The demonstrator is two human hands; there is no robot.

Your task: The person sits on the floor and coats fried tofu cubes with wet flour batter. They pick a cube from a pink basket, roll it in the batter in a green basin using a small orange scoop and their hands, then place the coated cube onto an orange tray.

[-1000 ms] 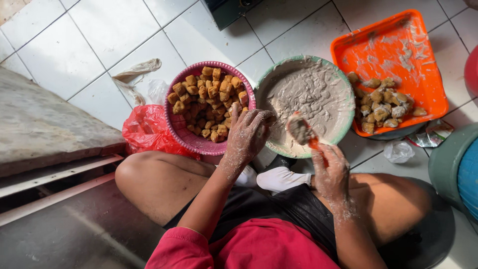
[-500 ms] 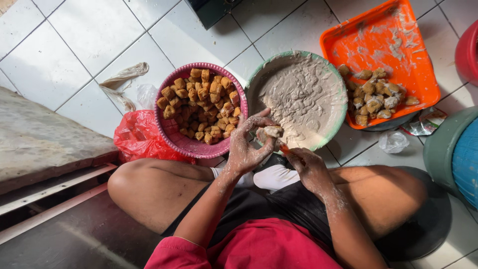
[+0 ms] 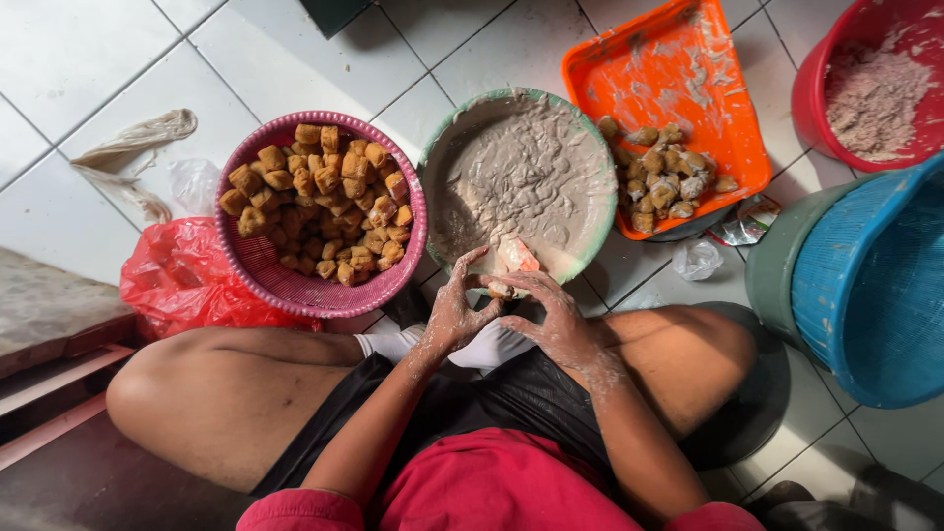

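Five containers stand on the white tiled floor (image 3: 88,59) around a seated person, listed by apparent bulk.

1. Blue plastic basket (image 3: 875,295), ribbed inside, nested in a dark green plastic tub (image 3: 777,265) at the right edge; what lies in it cannot be seen.
2. Round green-rimmed basin (image 3: 518,182), centre, smeared and part-filled with grey-beige paste (image 3: 531,167).
3. Round pink woven plastic basket (image 3: 320,211), left of the basin and close beside it, heaped with golden-brown fried tofu puffs (image 3: 320,197). It rests partly on a crumpled red plastic bag (image 3: 177,280).
4. Orange rectangular plastic tray (image 3: 678,69), right of the basin, streaked with paste; a cluster of paste-filled puffs (image 3: 664,177) sits in its near corner.
5. Red round plastic bowl (image 3: 865,79), top right, cut by the frame, holding a mound of grey-pink ground mixture (image 3: 870,93).

Hands: both are coated in paste and meet at the near rim of the basin. The left hand (image 3: 454,315) and the right hand (image 3: 556,320) together pinch one small filled tofu piece (image 3: 501,288) between the fingertips, just above the basin's edge; an orange-handled utensil (image 3: 518,256) lies in the paste just beyond it.

Small items: a twisted pale plastic bag (image 3: 138,147) at upper left; a clear crumpled wrapper (image 3: 698,258) and a printed packet (image 3: 747,221) below the tray.

Setting: glossy square tiles with dark grout; a worn stone slab (image 3: 54,305) at the left edge.
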